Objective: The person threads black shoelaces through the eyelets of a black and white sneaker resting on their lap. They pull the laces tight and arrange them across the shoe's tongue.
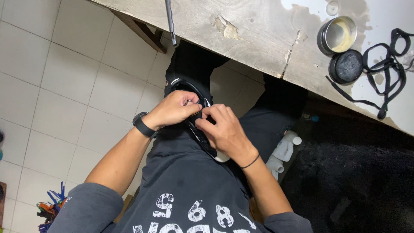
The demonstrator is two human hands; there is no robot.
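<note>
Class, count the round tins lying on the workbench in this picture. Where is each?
2. An open metal tin sits near the bench's far right; a black tin lies touching it, nearer the bench edge. More may lie out of frame.

The light is soft and even, bright on the pale floor tiles [64, 86] toward nine o'clock and on the white patch of the worktop [388, 17] toward two o'clock, where the surface almost washes out. The open metal tin [338, 34] carries a dull sheen on its inner wall, not a hard glare. Under the worktop edge the shade deepens, and the black mat [353, 181] toward four o'clock sinks into near-featureless dark. Shadows are faint and diffuse. Focus holds sharp at the centre; straight edges lean outward toward the corners from the wide lens.
</note>
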